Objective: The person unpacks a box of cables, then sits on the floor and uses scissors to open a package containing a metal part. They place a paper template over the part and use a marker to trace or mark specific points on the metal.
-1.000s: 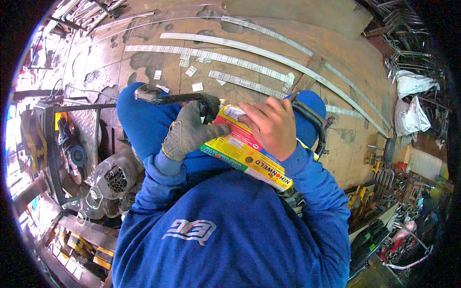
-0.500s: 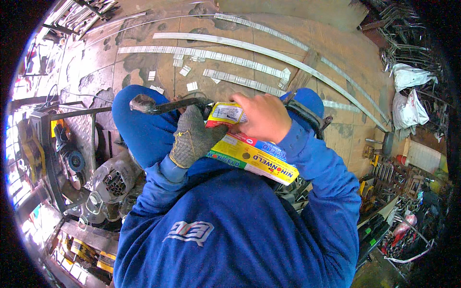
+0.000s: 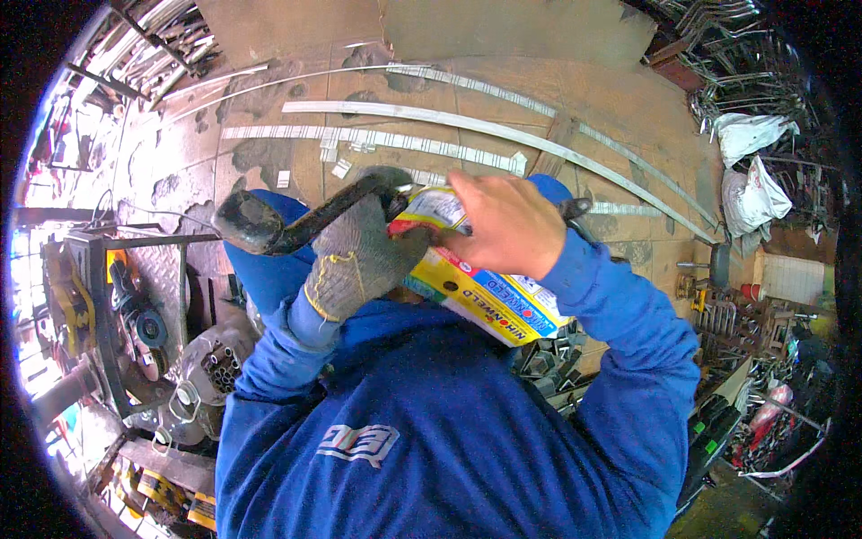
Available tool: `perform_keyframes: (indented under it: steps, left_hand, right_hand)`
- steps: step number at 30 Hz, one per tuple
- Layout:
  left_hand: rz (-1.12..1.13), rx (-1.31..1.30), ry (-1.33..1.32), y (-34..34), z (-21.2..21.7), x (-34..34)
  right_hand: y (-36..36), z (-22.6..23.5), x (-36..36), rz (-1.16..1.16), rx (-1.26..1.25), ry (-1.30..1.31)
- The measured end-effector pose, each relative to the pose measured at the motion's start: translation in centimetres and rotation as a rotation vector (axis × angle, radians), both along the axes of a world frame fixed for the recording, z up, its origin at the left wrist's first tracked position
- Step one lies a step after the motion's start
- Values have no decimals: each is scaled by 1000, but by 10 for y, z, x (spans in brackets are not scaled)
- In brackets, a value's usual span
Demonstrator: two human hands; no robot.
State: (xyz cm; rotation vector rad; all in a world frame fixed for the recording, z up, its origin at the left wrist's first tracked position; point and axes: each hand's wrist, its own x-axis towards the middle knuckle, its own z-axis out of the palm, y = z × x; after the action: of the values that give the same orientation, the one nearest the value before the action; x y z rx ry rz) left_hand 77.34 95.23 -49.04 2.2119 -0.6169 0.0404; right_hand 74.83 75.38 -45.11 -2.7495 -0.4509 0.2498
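A long welding rod box (image 3: 503, 314) in yellow, blue, red and white lies slanted in front of my chest. My left hand (image 3: 357, 251), in a grey knitted glove, is closed around its upper left end, thumb across the red part. My bare right hand (image 3: 510, 225) grips the top of that same end, fingers bent over it; the fingertips are partly hidden. Next to my left hand a black curved bar with a rounded end (image 3: 305, 225) rises over my left knee. I cannot tell whether the glove touches it.
Metal strips (image 3: 386, 144) and small cut pieces lie on the brown floor ahead. At left stand a rack with an angle grinder (image 3: 144, 319) and a clear container of tubes (image 3: 220, 364). White sacks (image 3: 754, 193), clamps (image 3: 718, 314) and piled metal parts are at right.
The black bar has risen and looks larger. Both hands and the box have shifted slightly, with the box's lower end swinging down a little. My view has tilted, so the floor strips sit differently.
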Motion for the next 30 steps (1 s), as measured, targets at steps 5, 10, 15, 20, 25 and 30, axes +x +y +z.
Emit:
perform_keyframes:
  steps: [5, 10, 15, 20, 25, 30]
  left_hand:
    - [-117, -102, 51, -20, 22, 15]
    - [-400, -353, -254, -24, 11, 24]
    - [-516, -654, -113, -17, -17, 33]
    - [-610, -663, -205, -18, -32, 38]
    - [-745, -919, -40, -14, -41, 42]
    - [-501, -660, -88, 0, -51, 45]
  right_hand:
    - [-5, 53, -27, -171, -116, 108]
    - [-7, 84, -54, -158, -25, 223]
    - [-38, 74, -39, 35, 253, 454]
    - [-46, -26, 23, 55, 850, 528]
    - [-29, -102, 37, 391, 1268, 1118]
    - [-16, -93, 33, 210, 1481, 961]
